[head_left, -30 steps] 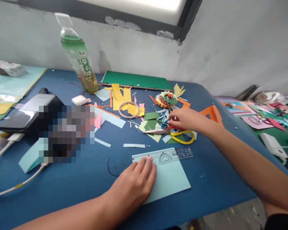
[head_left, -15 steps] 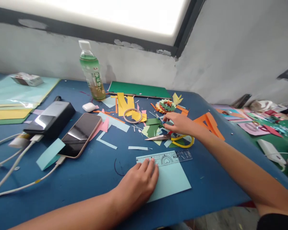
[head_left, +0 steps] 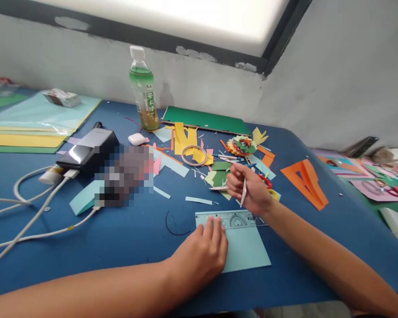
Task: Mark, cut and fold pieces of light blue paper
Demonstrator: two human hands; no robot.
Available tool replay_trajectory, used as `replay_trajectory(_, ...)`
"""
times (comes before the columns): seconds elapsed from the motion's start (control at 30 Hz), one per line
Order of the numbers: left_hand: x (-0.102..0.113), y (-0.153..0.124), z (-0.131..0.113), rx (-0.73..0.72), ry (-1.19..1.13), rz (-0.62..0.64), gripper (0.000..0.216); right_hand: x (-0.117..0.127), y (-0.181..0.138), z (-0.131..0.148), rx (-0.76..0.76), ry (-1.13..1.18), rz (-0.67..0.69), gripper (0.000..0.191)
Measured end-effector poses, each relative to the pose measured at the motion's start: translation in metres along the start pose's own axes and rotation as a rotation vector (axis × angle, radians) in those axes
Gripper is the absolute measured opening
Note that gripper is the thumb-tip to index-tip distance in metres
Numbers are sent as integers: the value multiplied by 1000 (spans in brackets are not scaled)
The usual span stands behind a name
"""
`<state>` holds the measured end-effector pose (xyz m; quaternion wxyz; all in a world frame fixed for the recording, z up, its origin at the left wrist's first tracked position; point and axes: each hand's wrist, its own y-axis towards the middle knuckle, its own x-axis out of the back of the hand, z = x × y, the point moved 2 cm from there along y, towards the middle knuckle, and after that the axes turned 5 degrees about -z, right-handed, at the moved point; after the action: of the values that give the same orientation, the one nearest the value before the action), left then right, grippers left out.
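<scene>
L hand [head_left: 205, 248] laid palm-down, R hand [head_left: 250, 190] closed around a slim white pen-like tool [head_left: 243, 192] — by the former, a clear ruler [head_left: 239, 221] is pressed onto light-blue paper [head_left: 248, 249] on the table [head_left: 119, 247]. The ruler's long axis is set roughly L to R along the sheet's far edge; its L part is touched by the L hand, the nearer one. The R hand is held just beyond its R half, w/ the tool's lower end pointed twd it — contact can't be told.
</scene>
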<state>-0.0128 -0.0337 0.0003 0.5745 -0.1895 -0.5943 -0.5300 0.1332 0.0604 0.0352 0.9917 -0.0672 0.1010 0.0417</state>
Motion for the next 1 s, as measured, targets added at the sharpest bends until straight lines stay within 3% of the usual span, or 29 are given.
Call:
replay_trajectory(0.17,0,0,-4,-9,66,-21,35,-3,-6,-22,-88,-230,144,60)
replay_trajectory(0.27,1,-2,-4,-23,58,-20,37,-10,-11,-24,-71,-380,255,46)
replay_trajectory(0.4,1,-3,-1,-30,50,-18,39,-22,-15,-29,-81,-415,369,27)
replay_trajectory(0.67,-4,-5,7,-128,70,-112,35,-27,-12,-40,195,-726,312,38)
replay_trajectory(0.83,-8,-5,4,18,81,-111,28,-25,-14,-39,185,-795,317,37)
replay_trajectory(1.0,-10,-6,5,-68,58,-107,29,-27,-13,-37,173,-809,335,37)
